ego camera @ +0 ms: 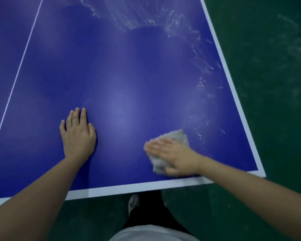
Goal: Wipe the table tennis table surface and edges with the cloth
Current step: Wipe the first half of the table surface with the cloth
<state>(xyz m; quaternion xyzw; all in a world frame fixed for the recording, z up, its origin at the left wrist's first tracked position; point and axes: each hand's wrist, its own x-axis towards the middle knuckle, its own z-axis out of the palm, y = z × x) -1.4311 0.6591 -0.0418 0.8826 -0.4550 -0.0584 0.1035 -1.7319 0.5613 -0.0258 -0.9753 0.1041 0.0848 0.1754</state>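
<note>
The blue table tennis table (129, 75) fills most of the view, with white lines along its near and right edges. My right hand (172, 154) presses flat on a crumpled grey cloth (178, 136) near the table's near right corner; the hand is blurred by motion. The cloth shows beyond the fingers and under the palm. My left hand (78, 134) rests flat on the blue surface to the left, fingers straight and together, holding nothing. Wet streaks (202, 79) glisten along the right side and the far part of the table.
A thin white centre line (16, 79) runs up the left part of the table. Dark green floor (268, 84) lies to the right and below the near edge. My legs and a shoe (133, 201) stand just under the near edge.
</note>
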